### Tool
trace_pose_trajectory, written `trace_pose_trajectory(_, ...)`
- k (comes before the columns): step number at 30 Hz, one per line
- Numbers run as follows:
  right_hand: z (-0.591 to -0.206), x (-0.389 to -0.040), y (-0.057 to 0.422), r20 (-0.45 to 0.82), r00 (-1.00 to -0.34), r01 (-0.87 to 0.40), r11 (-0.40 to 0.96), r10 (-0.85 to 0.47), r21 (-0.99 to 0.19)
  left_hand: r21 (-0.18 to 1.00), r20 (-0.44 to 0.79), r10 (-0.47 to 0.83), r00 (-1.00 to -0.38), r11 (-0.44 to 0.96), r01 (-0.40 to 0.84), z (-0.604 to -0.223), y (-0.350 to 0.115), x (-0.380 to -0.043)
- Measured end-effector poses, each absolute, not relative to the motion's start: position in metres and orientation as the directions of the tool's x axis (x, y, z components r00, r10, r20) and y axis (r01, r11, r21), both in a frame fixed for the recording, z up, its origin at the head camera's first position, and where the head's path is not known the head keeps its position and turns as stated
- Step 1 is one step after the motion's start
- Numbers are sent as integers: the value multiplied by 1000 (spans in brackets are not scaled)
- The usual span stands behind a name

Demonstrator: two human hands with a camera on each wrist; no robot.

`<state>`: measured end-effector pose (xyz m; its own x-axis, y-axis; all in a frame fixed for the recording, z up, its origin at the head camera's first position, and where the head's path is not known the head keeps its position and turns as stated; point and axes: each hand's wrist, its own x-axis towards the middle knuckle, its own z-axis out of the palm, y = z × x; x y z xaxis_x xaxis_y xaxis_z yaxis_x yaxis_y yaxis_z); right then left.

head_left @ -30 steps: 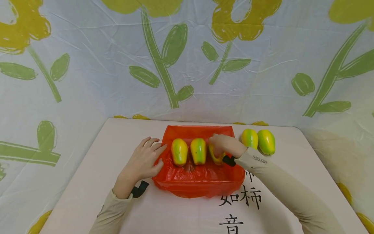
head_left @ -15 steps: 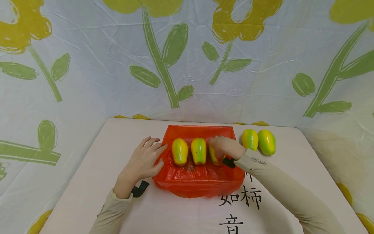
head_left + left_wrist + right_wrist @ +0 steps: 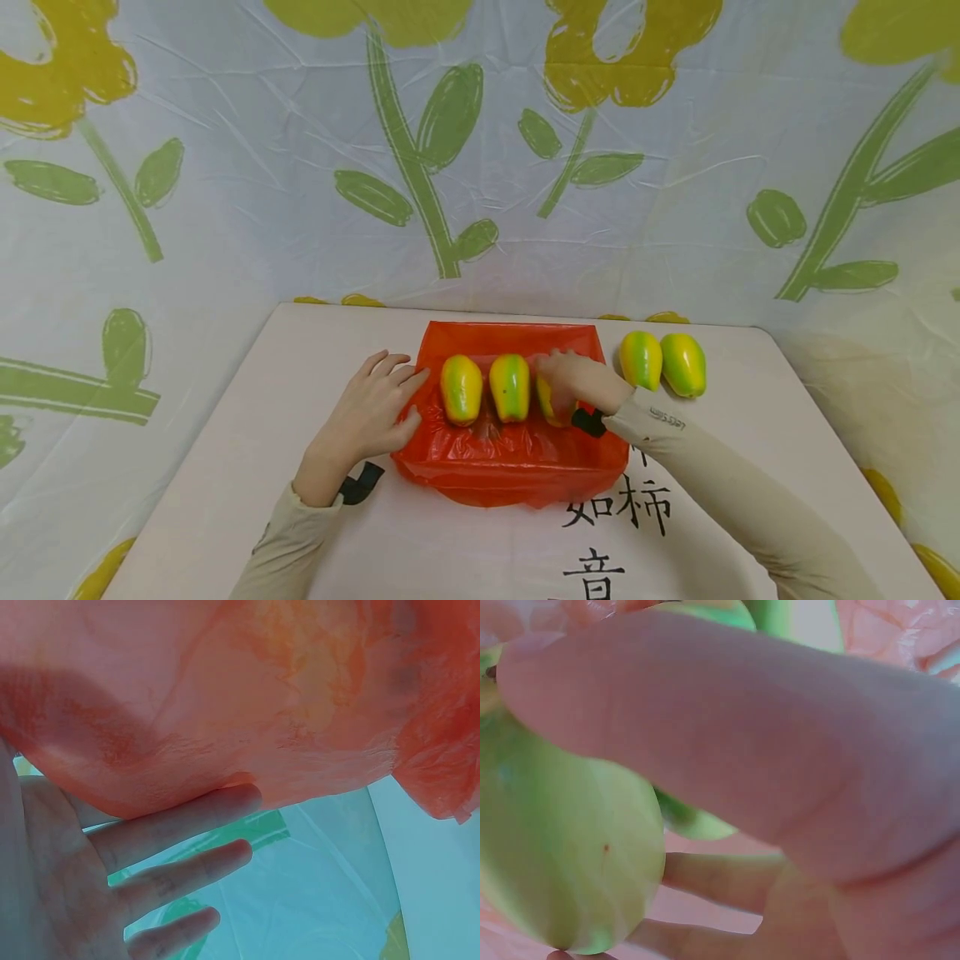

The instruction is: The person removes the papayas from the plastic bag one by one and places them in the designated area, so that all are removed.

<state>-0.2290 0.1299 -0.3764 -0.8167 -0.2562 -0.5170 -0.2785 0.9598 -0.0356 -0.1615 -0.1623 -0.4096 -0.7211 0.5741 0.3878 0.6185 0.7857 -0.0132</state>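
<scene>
A red plastic bag point(image 3: 483, 479) lies spread on the table, holding a row of yellow-green papayas. The left one point(image 3: 461, 390) and the middle papaya point(image 3: 510, 388) lie side by side. My right hand point(image 3: 585, 379) grips the right-hand papaya point(image 3: 546, 402), partly hidden under it in the head view. In the right wrist view, thumb and fingers lie around this papaya point(image 3: 570, 840). My left hand point(image 3: 372, 412) is at the bag's left side with fingers spread. The left wrist view shows its index finger against the bag's wall point(image 3: 187, 697).
Two more papayas, one point(image 3: 641, 360) beside the other point(image 3: 683, 365), lie on the table right of the bag. Black written characters point(image 3: 645, 506) mark the pale tabletop point(image 3: 247, 450). A flower-print cloth point(image 3: 285, 167) hangs behind and along the sides.
My right hand stays on the right-hand papaya, its fingers and wrist shifting only slightly. The left hand, the bag and the other papayas keep their places.
</scene>
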Motion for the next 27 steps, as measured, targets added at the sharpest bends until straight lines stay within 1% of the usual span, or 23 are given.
trace_pose_trajectory(7, -372, -225, 132, -505, -810, -308, 949, -297, -64, -9, 383, 568, -728, 791, 612, -410, -164, -162)
trace_pose_trajectory(16, -365, -212, 138, -453, -821, -327, 937, -347, -125, -13, 375, 567, -733, 795, 607, -411, -165, -162)
trace_pose_trajectory(22, -357, -203, 144, -413, -835, -306, 931, -364, -201, 0, 374, 565, -735, 793, 610, -410, -163, -161)
trace_pose_trajectory(27, -350, -194, 153, -339, -834, -336, 888, -435, -314, 5, 369, 565, -738, 793, 609, -409, -163, -160)
